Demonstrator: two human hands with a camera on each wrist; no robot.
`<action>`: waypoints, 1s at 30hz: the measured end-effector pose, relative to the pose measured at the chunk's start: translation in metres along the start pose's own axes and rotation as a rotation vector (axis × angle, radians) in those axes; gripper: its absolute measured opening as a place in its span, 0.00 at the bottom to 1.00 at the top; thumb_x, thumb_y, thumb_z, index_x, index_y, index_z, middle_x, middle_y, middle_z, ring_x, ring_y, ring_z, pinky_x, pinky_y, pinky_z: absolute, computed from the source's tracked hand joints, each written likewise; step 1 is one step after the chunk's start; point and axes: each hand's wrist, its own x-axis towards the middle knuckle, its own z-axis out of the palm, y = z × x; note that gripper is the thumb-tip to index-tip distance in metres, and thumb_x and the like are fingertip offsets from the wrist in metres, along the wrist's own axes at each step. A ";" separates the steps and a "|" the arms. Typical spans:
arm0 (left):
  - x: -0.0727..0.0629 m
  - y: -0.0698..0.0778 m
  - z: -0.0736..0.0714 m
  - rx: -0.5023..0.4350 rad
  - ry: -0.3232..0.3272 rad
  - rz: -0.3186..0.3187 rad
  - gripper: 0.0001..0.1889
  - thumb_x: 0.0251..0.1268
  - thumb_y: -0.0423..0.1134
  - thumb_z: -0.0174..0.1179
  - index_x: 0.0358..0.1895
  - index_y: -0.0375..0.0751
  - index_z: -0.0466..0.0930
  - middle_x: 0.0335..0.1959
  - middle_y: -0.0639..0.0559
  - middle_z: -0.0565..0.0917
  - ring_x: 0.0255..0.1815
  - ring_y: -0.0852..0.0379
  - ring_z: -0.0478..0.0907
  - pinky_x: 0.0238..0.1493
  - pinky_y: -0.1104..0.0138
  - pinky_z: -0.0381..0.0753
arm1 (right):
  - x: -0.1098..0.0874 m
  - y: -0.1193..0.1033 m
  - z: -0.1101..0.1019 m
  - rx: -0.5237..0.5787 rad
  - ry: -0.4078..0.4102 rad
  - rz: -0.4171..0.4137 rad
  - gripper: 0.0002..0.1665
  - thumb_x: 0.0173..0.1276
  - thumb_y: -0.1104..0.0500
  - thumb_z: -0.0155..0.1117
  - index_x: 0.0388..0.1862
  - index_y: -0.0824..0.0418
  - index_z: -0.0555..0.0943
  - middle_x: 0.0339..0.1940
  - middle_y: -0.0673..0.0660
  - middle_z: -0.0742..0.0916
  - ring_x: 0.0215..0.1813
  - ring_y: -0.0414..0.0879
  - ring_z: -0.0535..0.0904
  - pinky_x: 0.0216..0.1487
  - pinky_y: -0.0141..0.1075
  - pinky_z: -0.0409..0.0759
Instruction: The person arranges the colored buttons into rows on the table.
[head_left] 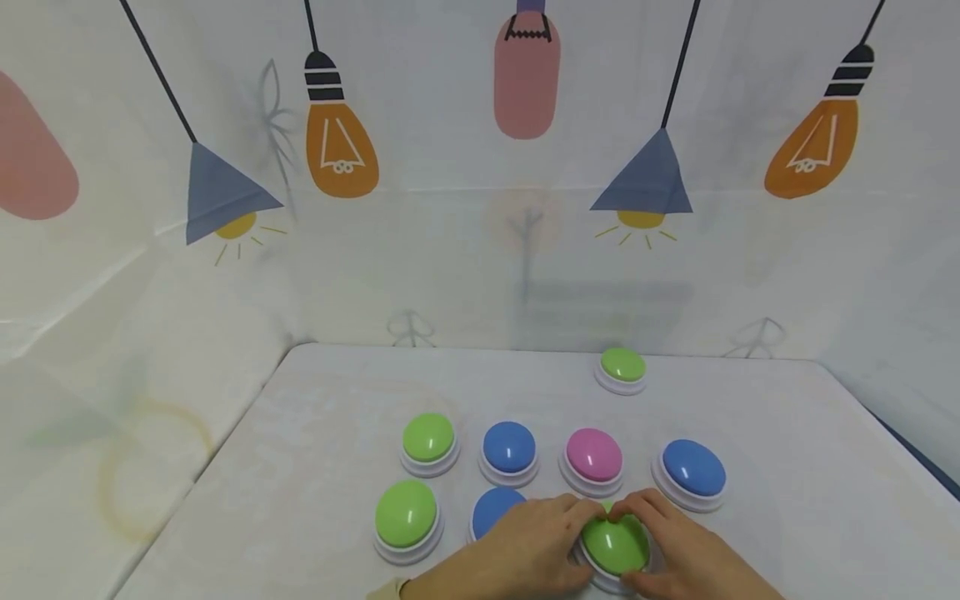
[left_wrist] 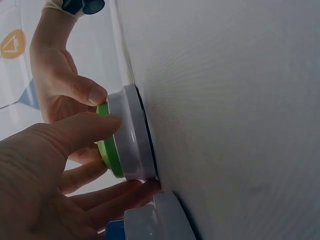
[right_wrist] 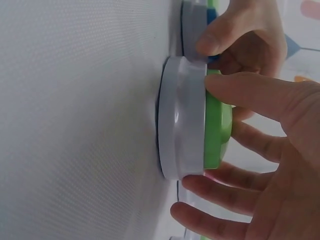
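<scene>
A green push button (head_left: 615,546) with a white round base stands at the front of the white table, between both hands. From its left side my left hand (head_left: 528,546) holds it, thumb near and fingers curved round the far side. My right hand (head_left: 686,554) grips the same button from the right, its thumb (right_wrist: 240,87) against the green cap. The fingertips of the two hands nearly meet over the cap's far edge. In both wrist views the white base (right_wrist: 182,120) sits at the table surface. Just left, a blue button (head_left: 497,510) is partly hidden behind my left hand.
A green button (head_left: 405,515) stands at front left. Behind run a green (head_left: 428,438), a blue (head_left: 509,448), a pink (head_left: 594,456) and another blue button (head_left: 693,468). One more green button (head_left: 622,367) is near the back edge. A printed cloth (head_left: 450,250) hangs behind the table.
</scene>
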 end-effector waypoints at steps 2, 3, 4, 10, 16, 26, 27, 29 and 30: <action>0.000 0.000 -0.001 0.002 0.005 0.007 0.30 0.57 0.52 0.71 0.63 0.54 0.73 0.49 0.63 0.81 0.43 0.71 0.77 0.43 0.77 0.77 | -0.001 -0.001 0.000 0.000 -0.007 0.009 0.37 0.50 0.39 0.78 0.57 0.45 0.73 0.52 0.42 0.75 0.48 0.37 0.75 0.52 0.42 0.83; -0.001 0.000 -0.001 0.004 0.013 0.013 0.30 0.56 0.52 0.71 0.63 0.54 0.73 0.49 0.63 0.81 0.44 0.71 0.77 0.43 0.77 0.77 | -0.001 -0.001 0.000 0.001 -0.009 0.013 0.38 0.50 0.39 0.78 0.57 0.45 0.73 0.53 0.42 0.76 0.48 0.38 0.75 0.52 0.43 0.82; -0.001 0.000 -0.001 0.005 0.016 0.015 0.30 0.56 0.52 0.71 0.62 0.54 0.73 0.50 0.63 0.81 0.44 0.70 0.78 0.43 0.77 0.77 | -0.001 -0.001 0.000 0.002 -0.011 0.016 0.39 0.51 0.39 0.77 0.59 0.46 0.72 0.53 0.42 0.76 0.49 0.38 0.76 0.52 0.43 0.82; -0.001 -0.003 -0.002 -0.019 -0.003 0.011 0.29 0.57 0.53 0.70 0.63 0.54 0.73 0.52 0.63 0.81 0.48 0.70 0.77 0.46 0.76 0.77 | -0.004 -0.004 -0.002 0.062 -0.027 0.046 0.43 0.52 0.38 0.76 0.64 0.47 0.69 0.55 0.42 0.76 0.52 0.40 0.76 0.54 0.44 0.81; -0.002 -0.003 -0.002 -0.028 -0.003 0.009 0.29 0.59 0.54 0.68 0.63 0.54 0.73 0.52 0.63 0.81 0.50 0.70 0.77 0.49 0.75 0.77 | -0.004 -0.006 -0.002 0.096 -0.034 0.079 0.44 0.53 0.39 0.76 0.65 0.48 0.69 0.56 0.43 0.76 0.54 0.44 0.76 0.55 0.45 0.80; -0.002 -0.004 -0.001 -0.030 0.023 0.024 0.28 0.61 0.53 0.66 0.64 0.52 0.73 0.53 0.61 0.81 0.51 0.69 0.77 0.51 0.75 0.77 | -0.004 -0.007 -0.003 0.029 -0.011 0.048 0.43 0.54 0.36 0.74 0.66 0.48 0.69 0.56 0.41 0.76 0.52 0.39 0.75 0.55 0.41 0.81; -0.002 -0.004 -0.001 -0.032 0.021 0.022 0.28 0.62 0.53 0.66 0.64 0.52 0.73 0.53 0.61 0.81 0.52 0.69 0.77 0.51 0.74 0.77 | -0.004 -0.007 -0.003 0.014 -0.004 0.041 0.43 0.54 0.36 0.74 0.65 0.48 0.69 0.56 0.40 0.76 0.52 0.37 0.75 0.55 0.41 0.81; -0.001 -0.004 -0.001 -0.031 0.018 0.017 0.28 0.62 0.53 0.66 0.64 0.53 0.73 0.54 0.61 0.81 0.53 0.68 0.77 0.51 0.74 0.77 | -0.004 -0.007 -0.004 0.008 -0.001 0.050 0.43 0.54 0.36 0.74 0.65 0.47 0.70 0.56 0.40 0.76 0.51 0.37 0.75 0.55 0.40 0.81; -0.001 -0.004 -0.002 -0.034 0.013 0.014 0.27 0.63 0.53 0.65 0.64 0.53 0.73 0.54 0.61 0.81 0.53 0.68 0.77 0.52 0.74 0.77 | -0.004 -0.008 -0.004 0.010 -0.001 0.057 0.43 0.53 0.36 0.74 0.65 0.47 0.70 0.56 0.41 0.76 0.51 0.38 0.75 0.54 0.40 0.81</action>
